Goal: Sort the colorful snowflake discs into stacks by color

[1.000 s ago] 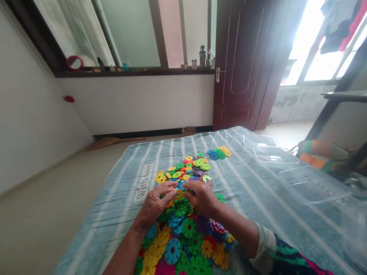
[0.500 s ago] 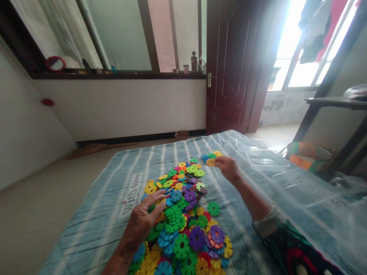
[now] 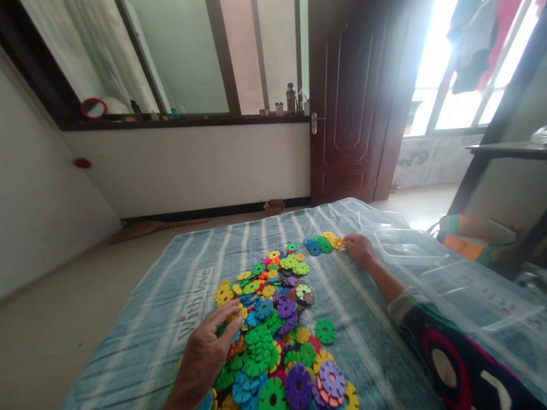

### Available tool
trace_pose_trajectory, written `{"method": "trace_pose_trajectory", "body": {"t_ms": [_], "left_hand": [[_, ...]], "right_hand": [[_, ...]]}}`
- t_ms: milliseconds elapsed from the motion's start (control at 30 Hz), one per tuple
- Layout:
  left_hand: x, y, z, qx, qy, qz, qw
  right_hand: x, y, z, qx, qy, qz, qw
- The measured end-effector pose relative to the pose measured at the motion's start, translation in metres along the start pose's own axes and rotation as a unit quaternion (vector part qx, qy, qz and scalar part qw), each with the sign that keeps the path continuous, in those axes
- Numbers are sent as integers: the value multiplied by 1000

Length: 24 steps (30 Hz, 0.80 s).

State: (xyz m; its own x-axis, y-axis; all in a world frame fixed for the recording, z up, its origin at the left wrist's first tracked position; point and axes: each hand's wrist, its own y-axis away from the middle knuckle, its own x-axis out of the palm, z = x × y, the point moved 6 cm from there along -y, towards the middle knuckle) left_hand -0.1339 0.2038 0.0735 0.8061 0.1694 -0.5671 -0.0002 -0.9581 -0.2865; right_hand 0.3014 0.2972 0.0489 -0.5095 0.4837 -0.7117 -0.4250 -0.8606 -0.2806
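A long heap of notched plastic discs (image 3: 260,341) in many colours lies on the striped bedspread. At the heap's left edge rests my left hand (image 3: 209,344), fingers and thumb apart with no disc gripped; part of the heap is hidden behind it. Beyond the heap, a short row holds blue discs (image 3: 314,247), green discs (image 3: 323,244) and yellow discs. My right hand (image 3: 359,247) pinches the edge of a yellow notched disc (image 3: 338,243) at the right end of this row. A single green disc (image 3: 325,331) lies apart, right of the heap.
Clear plastic boxes (image 3: 410,245) and a transparent lid (image 3: 474,293) are on the bed's right side. The striped bedspread (image 3: 162,285) has "With love" lettering at left. A brown door (image 3: 350,102) and a shelf (image 3: 508,151) stand beyond the bed.
My right hand has moved right with the yellow disc, from the near side of the row to its right end. My left hand stays at the heap. The view has shifted slightly.
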Motion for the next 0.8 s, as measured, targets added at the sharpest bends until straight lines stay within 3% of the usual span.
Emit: {"method": "trace_pose_trajectory", "body": {"t_ms": [267,600,700,800], "left_hand": [[0,0,2,-4,-23,0,1000],[1,6,-6,20,-90,-2,996],[4,10,-10,21,-89,6,996],[5,12,-12,21,-81,10,996]], "right_hand": [[8,0,-1,15,54,4,998],[8,23,8,-7,92,-2,996],[9,41,30,-83,79,-29,993],[12,72,72,-212,20,-35,976]]}}
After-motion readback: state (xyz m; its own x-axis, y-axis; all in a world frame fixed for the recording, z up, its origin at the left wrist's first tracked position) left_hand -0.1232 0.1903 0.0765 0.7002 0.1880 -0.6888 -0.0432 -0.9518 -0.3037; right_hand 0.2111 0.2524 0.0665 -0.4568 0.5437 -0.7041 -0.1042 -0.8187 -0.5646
